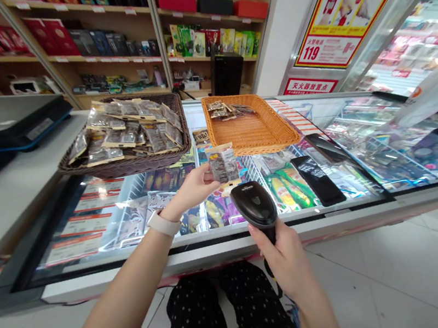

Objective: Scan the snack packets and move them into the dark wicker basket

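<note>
Head view: the left hand (196,185) pinches a packet (223,165) above the freezer (116,279); the packet looks light, slick and pliable, best held by an edge. The right hand (287,256) grips the scanner (254,204).

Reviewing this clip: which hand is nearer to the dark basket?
Left. The left hand, pinching a packet, is in front and to the right of the dark basket. The right hand, holding a scanner, is farther right and nearer the person's body.
</note>
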The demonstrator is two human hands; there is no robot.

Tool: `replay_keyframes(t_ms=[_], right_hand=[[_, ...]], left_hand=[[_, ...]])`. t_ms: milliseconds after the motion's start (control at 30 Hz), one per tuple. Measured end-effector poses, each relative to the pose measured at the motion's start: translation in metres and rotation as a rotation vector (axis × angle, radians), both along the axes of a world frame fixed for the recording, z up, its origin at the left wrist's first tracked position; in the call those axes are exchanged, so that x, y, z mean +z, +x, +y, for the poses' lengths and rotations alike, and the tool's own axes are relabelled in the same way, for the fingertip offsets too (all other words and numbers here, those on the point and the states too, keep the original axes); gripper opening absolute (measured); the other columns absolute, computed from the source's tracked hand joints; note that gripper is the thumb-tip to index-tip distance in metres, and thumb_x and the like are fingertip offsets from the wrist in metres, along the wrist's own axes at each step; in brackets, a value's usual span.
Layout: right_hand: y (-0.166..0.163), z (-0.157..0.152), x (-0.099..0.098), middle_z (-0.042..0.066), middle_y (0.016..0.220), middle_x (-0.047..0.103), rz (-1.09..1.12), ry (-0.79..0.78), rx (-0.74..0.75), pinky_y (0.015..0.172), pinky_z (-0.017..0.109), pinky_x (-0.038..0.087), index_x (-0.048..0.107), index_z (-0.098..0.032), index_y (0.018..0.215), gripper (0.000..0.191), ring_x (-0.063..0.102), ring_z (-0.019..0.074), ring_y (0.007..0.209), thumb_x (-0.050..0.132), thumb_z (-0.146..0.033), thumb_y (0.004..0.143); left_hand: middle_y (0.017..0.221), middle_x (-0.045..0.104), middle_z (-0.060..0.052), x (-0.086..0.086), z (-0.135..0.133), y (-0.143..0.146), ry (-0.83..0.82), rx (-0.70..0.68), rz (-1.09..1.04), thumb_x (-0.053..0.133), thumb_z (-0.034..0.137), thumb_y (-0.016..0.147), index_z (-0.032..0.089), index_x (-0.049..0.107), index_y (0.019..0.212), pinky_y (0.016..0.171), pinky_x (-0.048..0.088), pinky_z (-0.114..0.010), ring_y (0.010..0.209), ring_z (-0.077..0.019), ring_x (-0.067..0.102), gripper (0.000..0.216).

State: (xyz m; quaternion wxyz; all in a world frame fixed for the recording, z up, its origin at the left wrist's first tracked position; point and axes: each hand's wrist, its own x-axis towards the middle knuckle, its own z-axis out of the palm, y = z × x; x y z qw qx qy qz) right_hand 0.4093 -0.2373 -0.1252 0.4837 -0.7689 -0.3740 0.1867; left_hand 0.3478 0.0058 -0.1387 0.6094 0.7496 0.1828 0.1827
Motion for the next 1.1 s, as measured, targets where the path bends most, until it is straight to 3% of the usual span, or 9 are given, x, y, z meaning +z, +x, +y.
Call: replay_keyframes(t_ms=[500, 667, 833, 967, 1100], right_hand=[[-0.001, -0.002, 0.003, 0.003, 0.064, 0.067, 0.017, 0.001, -0.004, 0.07, 0.032, 0.048, 0.073, -0.016, 0.106, 0.044, 0.066, 0.0265, 0.068, 0.053, -0.054, 0.099], [-0.002, -0.002, 0.0, 0.005, 0.071, 0.071, 0.047, 0.084, -0.025, 0.07, 0.032, 0.05, 0.072, -0.017, 0.106, 0.04, 0.069, 0.0262, 0.073, 0.056, -0.053, 0.099], [-0.002, -0.002, -0.004, 0.006, 0.075, 0.074, 0.087, 0.142, -0.039, 0.066, 0.031, 0.051, 0.073, -0.015, 0.105, 0.042, 0.071, 0.0255, 0.074, 0.058, -0.054, 0.099], [-0.001, 0.0, -0.006, 0.008, 0.08, 0.076, 0.124, 0.167, -0.05, 0.061, 0.03, 0.051, 0.073, -0.015, 0.105, 0.045, 0.072, 0.0262, 0.074, 0.059, -0.056, 0.098], [0.0, 0.002, -0.004, 0.008, 0.083, 0.076, 0.147, 0.173, -0.001, 0.06, 0.03, 0.049, 0.072, -0.015, 0.107, 0.046, 0.071, 0.0261, 0.076, 0.058, -0.058, 0.098]], left_hand=[[0.099, 0.077, -0.011, 0.004, 0.0, 0.001, -0.011, -0.009, -0.067, 0.065, 0.02, 0.072, 0.012, 0.064, 0.113, 0.076, 0.061, -0.033, 0.092, -0.0239, 0.075, 0.041], [0.094, 0.076, -0.008, 0.003, 0.002, 0.0, 0.025, -0.003, -0.069, 0.069, 0.035, 0.081, 0.016, 0.064, 0.11, 0.074, 0.061, -0.033, 0.087, -0.0218, 0.074, 0.035], [0.092, 0.077, -0.01, 0.004, 0.006, -0.001, 0.049, 0.117, -0.159, 0.075, 0.05, 0.08, 0.014, 0.067, 0.114, 0.077, 0.062, -0.036, 0.084, -0.0229, 0.074, 0.05], [0.098, 0.076, -0.01, 0.031, 0.024, -0.01, 0.04, 0.392, -0.288, 0.073, 0.05, 0.082, 0.012, 0.068, 0.123, 0.081, 0.063, -0.036, 0.08, -0.0183, 0.073, 0.056], [0.106, 0.076, -0.01, 0.091, 0.074, -0.023, 0.183, 0.598, -0.286, 0.067, 0.037, 0.091, 0.012, 0.071, 0.121, 0.092, 0.06, -0.034, 0.085, -0.0133, 0.072, 0.039]])
